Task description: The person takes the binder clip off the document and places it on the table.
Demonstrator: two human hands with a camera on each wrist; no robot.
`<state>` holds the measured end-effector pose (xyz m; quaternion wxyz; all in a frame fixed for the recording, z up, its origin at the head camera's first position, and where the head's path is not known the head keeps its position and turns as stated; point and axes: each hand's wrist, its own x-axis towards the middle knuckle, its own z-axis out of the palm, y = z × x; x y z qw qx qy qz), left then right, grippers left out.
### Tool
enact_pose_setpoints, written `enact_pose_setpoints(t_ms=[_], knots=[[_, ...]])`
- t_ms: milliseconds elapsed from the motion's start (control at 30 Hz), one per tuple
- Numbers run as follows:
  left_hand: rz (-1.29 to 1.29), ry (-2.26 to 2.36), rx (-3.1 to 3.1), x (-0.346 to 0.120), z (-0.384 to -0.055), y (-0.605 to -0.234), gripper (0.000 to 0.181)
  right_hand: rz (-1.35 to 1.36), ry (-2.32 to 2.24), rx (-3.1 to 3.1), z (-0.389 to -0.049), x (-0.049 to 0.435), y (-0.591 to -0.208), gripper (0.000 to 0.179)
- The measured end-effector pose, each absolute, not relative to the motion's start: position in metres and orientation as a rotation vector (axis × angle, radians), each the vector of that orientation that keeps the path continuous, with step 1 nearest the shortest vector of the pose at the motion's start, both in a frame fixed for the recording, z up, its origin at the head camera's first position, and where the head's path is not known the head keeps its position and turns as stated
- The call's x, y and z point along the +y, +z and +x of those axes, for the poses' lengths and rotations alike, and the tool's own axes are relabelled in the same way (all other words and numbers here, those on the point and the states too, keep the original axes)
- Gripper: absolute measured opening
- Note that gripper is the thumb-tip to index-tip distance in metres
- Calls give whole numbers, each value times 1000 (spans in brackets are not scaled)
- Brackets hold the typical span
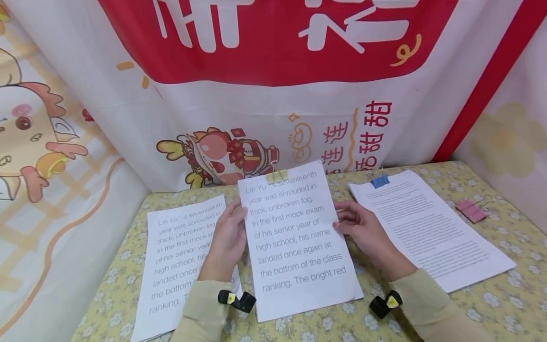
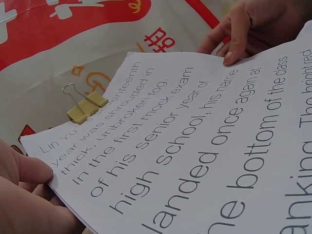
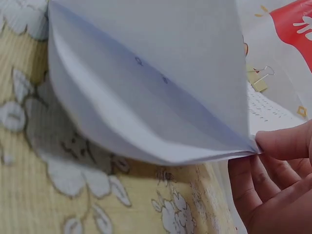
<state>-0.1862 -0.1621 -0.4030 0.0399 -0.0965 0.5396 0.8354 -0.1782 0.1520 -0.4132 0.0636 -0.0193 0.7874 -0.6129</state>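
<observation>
A stack of large-print paper sheets [image 1: 299, 306] is tilted up above the table, with a yellow binder clip [image 1: 278, 176] fastened on its top edge. My left hand [image 1: 228, 237] holds the stack's left edge, thumb [image 2: 34, 169] on the front and the other fingers behind. At the opposite edge, my right hand [image 1: 363, 228] pinches the paper between its thumb [image 3: 282, 141] and fingers. In the right wrist view, the sheets [image 3: 146, 97] bow and fan apart toward their lower end. The clip's wire handle stands up in the left wrist view.
To the left lies another large-print stack [image 1: 166, 275], partly covered by my left forearm. A small-print stack [image 1: 427, 237] with a blue binder clip [image 1: 380, 181] lies at the right. Beside it rests a pink binder clip [image 1: 472, 210]. Behind the flowered tablecloth [image 1: 115, 304] hangs a printed curtain [image 1: 273, 104].
</observation>
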Motion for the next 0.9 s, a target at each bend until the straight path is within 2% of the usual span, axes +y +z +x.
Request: enact_pose_setpoints(t_ms=[300, 533, 900], knots=[[-327, 2590, 1634, -160, -191, -413, 43, -12, -1739, 2471, -183, 154, -411, 43], [-322, 2572, 1653, -156, -192, -424, 48, -175, -1531, 2752, -197, 153, -381, 45], [-289, 2520, 1684, -152, -198, -441, 46, -378, -1299, 2843, -239, 116, -338, 46]])
